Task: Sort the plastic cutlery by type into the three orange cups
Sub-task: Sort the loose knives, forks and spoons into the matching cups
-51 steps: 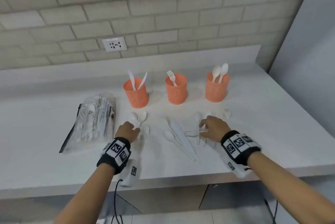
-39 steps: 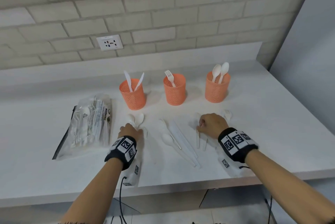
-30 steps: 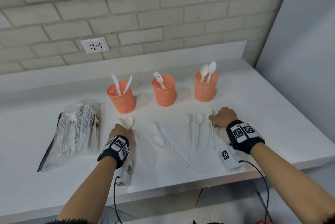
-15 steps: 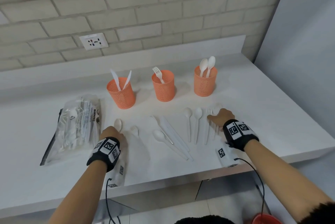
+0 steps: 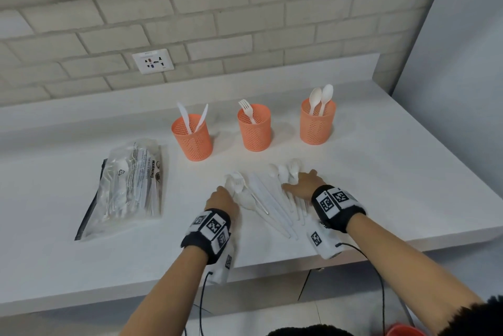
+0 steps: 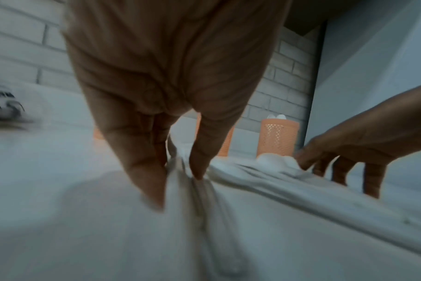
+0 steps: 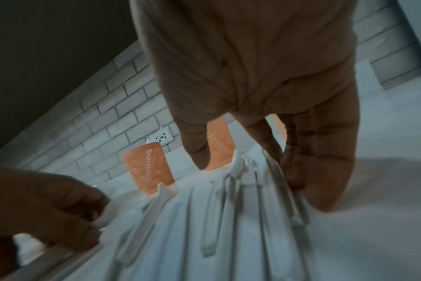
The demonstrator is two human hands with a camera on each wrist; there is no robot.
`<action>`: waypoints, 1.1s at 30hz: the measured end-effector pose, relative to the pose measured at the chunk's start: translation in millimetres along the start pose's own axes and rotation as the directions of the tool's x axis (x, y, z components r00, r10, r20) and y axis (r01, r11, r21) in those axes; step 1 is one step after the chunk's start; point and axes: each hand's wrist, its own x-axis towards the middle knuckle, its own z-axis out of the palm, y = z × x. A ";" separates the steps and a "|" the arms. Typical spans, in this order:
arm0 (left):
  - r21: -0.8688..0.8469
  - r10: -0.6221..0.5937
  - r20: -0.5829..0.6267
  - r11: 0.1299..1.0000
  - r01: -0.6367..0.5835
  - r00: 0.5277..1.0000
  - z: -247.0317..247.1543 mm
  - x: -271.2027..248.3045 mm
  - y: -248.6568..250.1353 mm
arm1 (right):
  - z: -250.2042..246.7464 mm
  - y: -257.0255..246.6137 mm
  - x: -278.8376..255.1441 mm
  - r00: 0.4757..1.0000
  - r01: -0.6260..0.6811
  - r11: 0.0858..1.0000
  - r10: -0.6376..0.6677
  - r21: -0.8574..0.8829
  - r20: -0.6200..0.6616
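Observation:
Three orange mesh cups stand in a row at the back: the left cup (image 5: pixel 192 139) holds two knives, the middle cup (image 5: pixel 254 131) one fork, the right cup (image 5: pixel 317 126) two spoons. Loose white cutlery (image 5: pixel 272 199) lies bunched on the counter between my hands. My left hand (image 5: pixel 231 192) presses straight fingers down at the left edge of the pile, and a few handles (image 6: pixel 180 190) run between its thumb and fingers. My right hand (image 5: pixel 294 183) rests spread, straight fingers (image 7: pixel 324 171) against the pile's right side. Neither hand lifts anything.
A clear plastic bag (image 5: pixel 128 186) with more cutlery lies at the left of the white counter (image 5: pixel 394 186). A wall socket (image 5: pixel 153 61) sits on the brick wall behind. The counter's front edge runs just under my wrists.
Both hands have slid inward and pushed the spread-out spoons, forks and knives into one tight bunch. The left hand moved right and the right hand moved left.

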 end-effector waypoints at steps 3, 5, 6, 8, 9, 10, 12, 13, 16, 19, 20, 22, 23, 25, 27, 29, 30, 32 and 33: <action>-0.056 0.085 0.090 0.995 -0.080 0.992 6.1 0.2 20.8 | 5.7 -9.8 -0.6 0.997 0.052 0.998 -0.053 0.018 0.050; -0.099 0.119 0.134 0.989 -0.106 0.984 6.5 0.3 27.3 | 6.5 -10.7 0.1 0.997 0.052 0.997 -0.055 0.050 0.057; -0.110 0.109 0.145 0.990 -0.094 0.983 6.7 1.0 27.6 | 5.9 -10.3 -0.4 0.998 0.044 0.997 -0.047 0.058 0.052; -0.125 0.082 0.140 0.990 -0.064 0.987 9.6 5.1 22.5 | 6.3 -8.8 -0.6 0.999 0.030 0.998 -0.032 0.057 0.034; -0.144 0.061 0.132 0.989 -0.041 0.989 11.5 7.3 20.6 | 6.8 -9.0 -1.6 0.999 0.027 0.998 -0.029 0.055 0.033; -0.167 0.035 0.136 0.986 -0.012 0.990 13.6 7.6 19.8 | 8.7 -11.2 -3.7 0.999 0.030 0.998 -0.032 0.054 0.039; -0.228 0.022 0.163 0.974 0.016 0.986 15.2 6.4 24.0 | 10.9 -19.3 -6.3 0.998 0.038 0.998 -0.040 0.042 0.047; -0.276 0.023 0.191 0.961 0.031 0.981 16.6 5.9 27.5 | 11.6 -24.2 -6.3 0.998 0.045 0.999 -0.046 0.028 0.051; -0.460 0.023 0.286 0.880 0.116 0.958 15.7 5.9 39.4 | 9.8 -37.4 -4.3 0.995 0.050 0.998 -0.052 0.026 0.086; -0.582 0.066 0.334 0.799 0.151 0.940 14.1 5.1 47.3 | 7.0 -43.8 -1.4 0.990 0.019 0.994 -0.034 0.107 0.139; -0.601 0.076 0.338 0.785 0.153 0.938 13.7 4.7 50.8 | 5.6 -44.8 -1.4 0.987 0.016 0.990 -0.038 0.140 0.159; -0.626 0.080 0.350 0.762 0.169 0.933 13.0 4.7 56.9 | 2.1 -45.1 -1.7 0.980 0.004 0.976 -0.048 0.220 0.195; -0.635 0.070 0.358 0.749 0.187 0.931 13.3 5.5 59.9 | 0.7 -44.5 -2.5 0.977 -0.008 0.967 -0.047 0.254 0.207; -0.632 0.022 0.364 0.740 0.229 0.931 13.2 8.5 65.8 | -0.9 -44.4 -2.6 0.975 -0.021 0.960 -0.042 0.279 0.216; -0.634 -0.003 0.370 0.730 0.255 0.929 16.8 14.7 69.9 | 1.1 -47.2 -3.0 0.977 -0.021 0.968 -0.033 0.250 0.212; -0.640 0.006 0.368 0.727 0.248 0.930 20.4 15.6 74.3 | 3.3 -50.4 -3.7 0.973 -0.031 0.968 -0.027 0.248 0.227; -0.636 0.021 0.363 0.736 0.232 0.931 21.1 15.1 77.0 | 3.3 -52.1 -4.7 0.974 -0.019 0.976 -0.030 0.215 0.224; -0.634 0.060 0.336 0.752 0.179 0.940 23.4 13.7 80.3 | 2.3 -53.2 -5.6 0.983 0.019 0.994 -0.039 0.111 0.177; -0.636 0.079 0.318 0.757 0.151 0.945 24.4 13.6 81.4 | 2.1 -53.0 -6.3 0.987 0.035 0.996 -0.047 0.076 0.157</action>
